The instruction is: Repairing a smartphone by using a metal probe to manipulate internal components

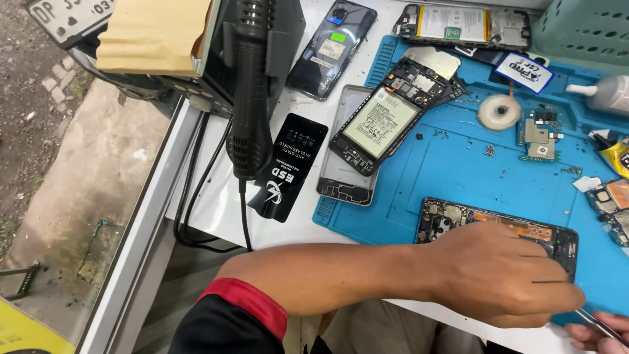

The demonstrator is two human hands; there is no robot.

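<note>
My left hand [504,275] reaches across from the lower left and lies on the near edge of an opened phone [498,219], holding it down on the blue work mat [458,164]. The phone shows its bare circuit boards and has no back cover. At the bottom right corner only the fingers of my right hand [599,334] show. They pinch a thin metal tool [590,319] that looks like tweezers, and its tip points toward my left hand's fingertips.
A second opened phone [383,121] with a white battery lies over a grey phone frame [341,164]. A black hot-air handle [249,85], a black flat package [288,167], a phone back cover [331,49], a small circuit board [537,134], a tape roll [499,111] and a green basket [583,29] are around.
</note>
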